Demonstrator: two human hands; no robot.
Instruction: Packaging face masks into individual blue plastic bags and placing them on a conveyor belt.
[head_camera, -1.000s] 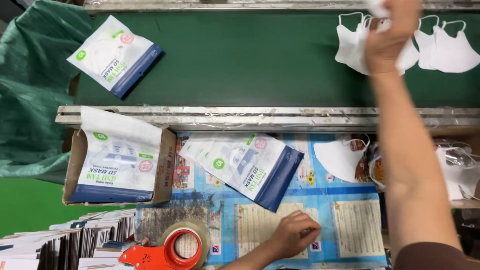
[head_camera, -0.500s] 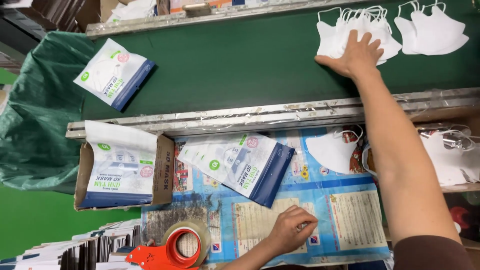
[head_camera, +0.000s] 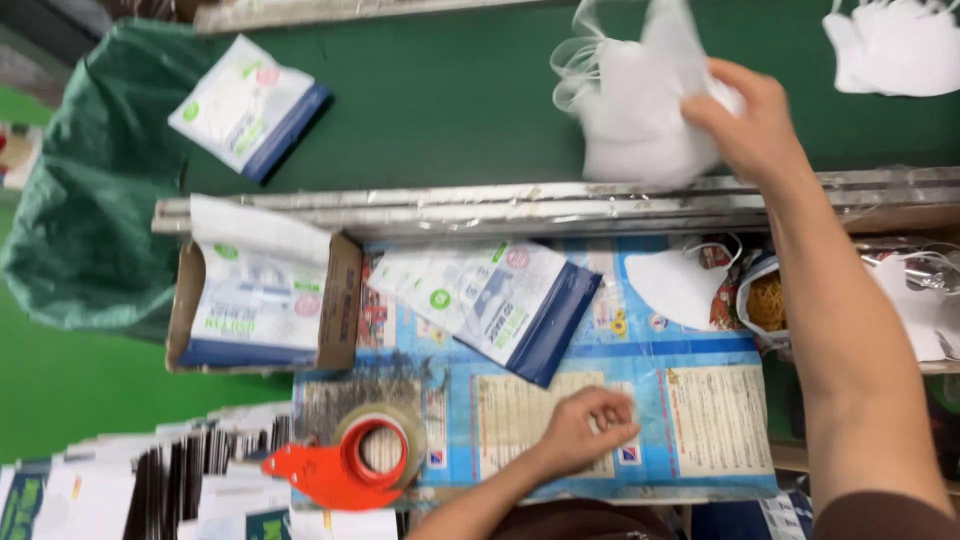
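Lifted: masks (head_camera: 640, 110) in rt hand (head_camera: 750, 125), long axis vertical.

The conveyor belt (head_camera: 450, 100) is plain dark green. On it, the masks (head_camera: 640, 110) are white, and the pouch (head_camera: 245, 105) is white with a navy edge and small green and red round marks. Below the belt, the desk (head_camera: 700, 400) is covered in blue printed sheets. On the desk, the tape dispenser (head_camera: 340, 470) is orange-red.
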